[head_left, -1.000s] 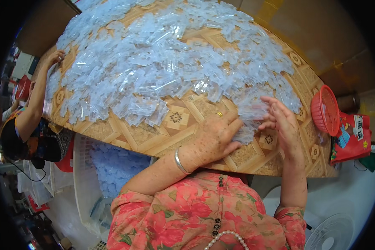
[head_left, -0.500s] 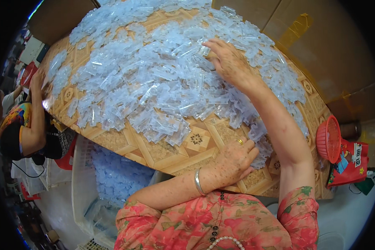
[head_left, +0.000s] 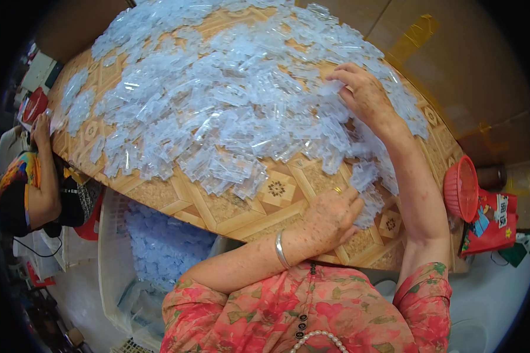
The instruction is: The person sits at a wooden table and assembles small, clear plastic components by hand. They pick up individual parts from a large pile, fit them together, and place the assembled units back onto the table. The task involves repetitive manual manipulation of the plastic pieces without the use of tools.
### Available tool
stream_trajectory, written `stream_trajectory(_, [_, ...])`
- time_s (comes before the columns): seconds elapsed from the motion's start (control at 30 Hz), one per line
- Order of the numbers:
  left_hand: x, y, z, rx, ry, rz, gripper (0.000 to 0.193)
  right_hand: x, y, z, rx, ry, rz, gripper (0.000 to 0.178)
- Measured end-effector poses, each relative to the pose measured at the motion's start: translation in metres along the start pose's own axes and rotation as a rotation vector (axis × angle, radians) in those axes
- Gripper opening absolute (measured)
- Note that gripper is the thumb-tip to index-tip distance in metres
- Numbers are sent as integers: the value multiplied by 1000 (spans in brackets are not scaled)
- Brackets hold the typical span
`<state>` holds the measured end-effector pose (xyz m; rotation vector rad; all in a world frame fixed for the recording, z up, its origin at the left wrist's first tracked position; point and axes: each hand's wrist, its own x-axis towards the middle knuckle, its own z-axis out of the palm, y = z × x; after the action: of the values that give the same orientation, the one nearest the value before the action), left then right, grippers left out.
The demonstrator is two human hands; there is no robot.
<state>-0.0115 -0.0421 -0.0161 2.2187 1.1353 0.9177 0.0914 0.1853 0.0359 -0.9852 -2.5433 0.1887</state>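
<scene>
Small flat clear plastic pieces [head_left: 229,112], bluish in the light, lie heaped over a table [head_left: 259,220] with a wood-patterned top. Over the right part of the heap, my right hand [head_left: 368,100] has its fingers curled and a clear plastic piece [head_left: 334,87] at the fingertips. Close to the near table edge rests my left hand [head_left: 331,219], wearing a ring and a silver bracelet. Its fingers are bent together against a smaller cluster of the same pieces [head_left: 368,203]; whatever is under the fingertips is hidden.
Below the table's near left edge stands a white bin [head_left: 109,259] holding bluish pieces [head_left: 165,241]. At the right edge are a red plastic basket [head_left: 461,188] and a red bag [head_left: 493,220]. Cardboard [head_left: 465,65] borders the far right. Another person's arm [head_left: 46,176] is at the left.
My right hand has moved right and slightly nearer over the heap, its fingers more curled. My left hand has barely shifted. The other person's hand has moved left, away from the table edge.
</scene>
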Motion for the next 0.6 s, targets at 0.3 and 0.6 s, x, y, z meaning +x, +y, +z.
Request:
stream_trajectory(0.3, [5,2,-1,74,87,27,52,-177,-39,-67,174,292,146,32])
stream_trajectory(0.6, [7,10,-1,112,25,-24,49,-295,-80,-51,102,365,515,40])
